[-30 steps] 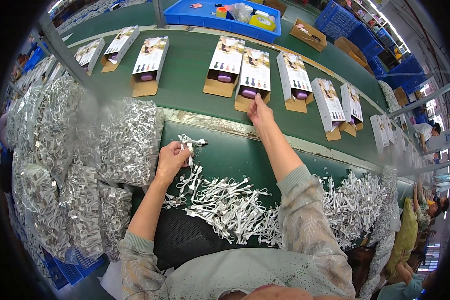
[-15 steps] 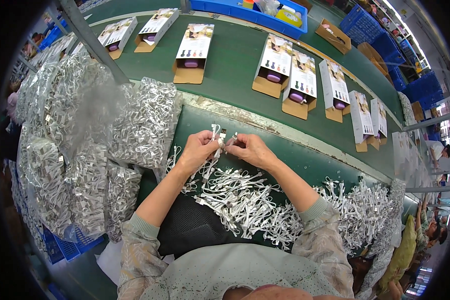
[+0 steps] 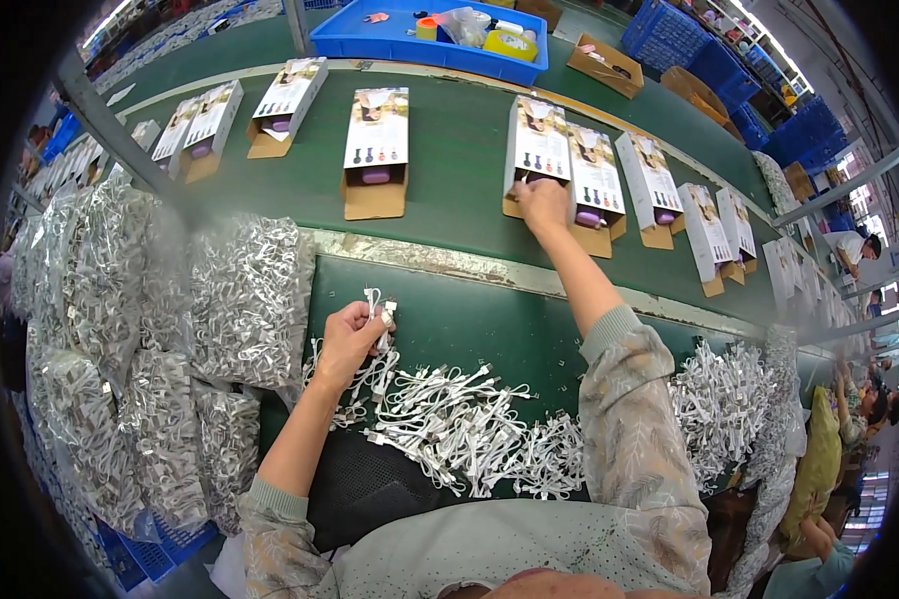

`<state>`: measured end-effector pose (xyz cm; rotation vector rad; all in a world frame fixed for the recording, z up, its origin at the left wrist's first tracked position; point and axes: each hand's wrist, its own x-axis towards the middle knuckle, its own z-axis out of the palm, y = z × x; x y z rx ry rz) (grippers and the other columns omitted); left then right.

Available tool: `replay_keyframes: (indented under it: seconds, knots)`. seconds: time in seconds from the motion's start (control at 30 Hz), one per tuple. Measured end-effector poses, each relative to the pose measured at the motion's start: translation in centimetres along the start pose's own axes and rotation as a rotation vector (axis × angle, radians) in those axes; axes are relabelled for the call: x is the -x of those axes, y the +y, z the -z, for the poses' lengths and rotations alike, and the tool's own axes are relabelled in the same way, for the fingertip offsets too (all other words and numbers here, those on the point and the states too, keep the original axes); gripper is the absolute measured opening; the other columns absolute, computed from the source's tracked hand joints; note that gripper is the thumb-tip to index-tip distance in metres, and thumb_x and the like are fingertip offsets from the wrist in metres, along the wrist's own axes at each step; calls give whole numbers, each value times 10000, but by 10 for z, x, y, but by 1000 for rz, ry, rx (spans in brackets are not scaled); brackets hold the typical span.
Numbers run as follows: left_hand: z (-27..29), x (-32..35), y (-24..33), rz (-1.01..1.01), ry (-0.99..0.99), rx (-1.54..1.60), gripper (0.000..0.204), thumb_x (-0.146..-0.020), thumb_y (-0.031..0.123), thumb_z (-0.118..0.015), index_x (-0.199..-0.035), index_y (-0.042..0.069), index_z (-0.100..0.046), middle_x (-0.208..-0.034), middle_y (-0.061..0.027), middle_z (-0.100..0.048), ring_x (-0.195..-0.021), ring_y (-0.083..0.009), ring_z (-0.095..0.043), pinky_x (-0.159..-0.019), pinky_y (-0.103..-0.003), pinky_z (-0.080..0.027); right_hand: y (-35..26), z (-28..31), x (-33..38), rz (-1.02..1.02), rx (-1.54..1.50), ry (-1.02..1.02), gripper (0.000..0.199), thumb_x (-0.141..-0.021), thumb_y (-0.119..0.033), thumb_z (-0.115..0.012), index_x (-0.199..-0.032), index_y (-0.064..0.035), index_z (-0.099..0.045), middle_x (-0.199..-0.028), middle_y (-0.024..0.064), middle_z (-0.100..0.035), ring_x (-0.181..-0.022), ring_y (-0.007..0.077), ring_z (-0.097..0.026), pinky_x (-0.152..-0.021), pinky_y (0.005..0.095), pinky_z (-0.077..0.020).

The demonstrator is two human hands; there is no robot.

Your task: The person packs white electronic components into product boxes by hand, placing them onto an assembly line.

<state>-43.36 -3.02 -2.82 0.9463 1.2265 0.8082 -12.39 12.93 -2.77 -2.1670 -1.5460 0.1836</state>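
Observation:
My left hand [image 3: 348, 344] is closed on white USB cables [image 3: 374, 299], whose looped ends and plugs stick up past the fingers. Farther off to the right, my right hand [image 3: 544, 207] reaches into the open end of a white printed box [image 3: 539, 135]. Its fingers are pinched together, and a bit of white cable shows at their tips; most of it is hidden. A purple item [image 3: 589, 216] shows in the mouth of the neighbouring box [image 3: 596, 165]. Below my hands spreads a pile of loose white USB cables [image 3: 459, 414].
Plastic bags full of cables [image 3: 250, 299] are heaped at the left. More open boxes [image 3: 377, 130] lie along the green conveyor belt [image 3: 459, 160]. Behind it stand a blue tray [image 3: 370, 45] with tape rolls and a cardboard box [image 3: 606, 68]. Other people sit at the far right.
My right hand has left my left hand and moved away to the box on the belt. My left hand keeps the cables, and the whole view has shifted.

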Motion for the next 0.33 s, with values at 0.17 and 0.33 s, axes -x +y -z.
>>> replay_keyframes:
  seconds: [0.17, 0.33]
  knots:
    - [1, 12, -7, 6, 19, -21, 194, -813, 170, -626, -912, 5, -600, -777, -32, -637, -618, -48, -533, -500, -188, -426, 3, 4, 31, 201, -32, 197, 373, -824, -285, -595, -972, 56, -567, -906, 256, -583, -855, 376, -572, -740, 464, -455]
    - [-14, 7, -2, -86, -107, 17, 176, -819, 172, -647, -894, 18, -608, -703, -6, -600, -537, -51, -481, -469, -191, -371, -50, 44, 115, 160, -620, -736, 446, -846, -252, -616, -1254, -118, -498, -1165, 113, -565, -862, 247, -615, -795, 391, -493]
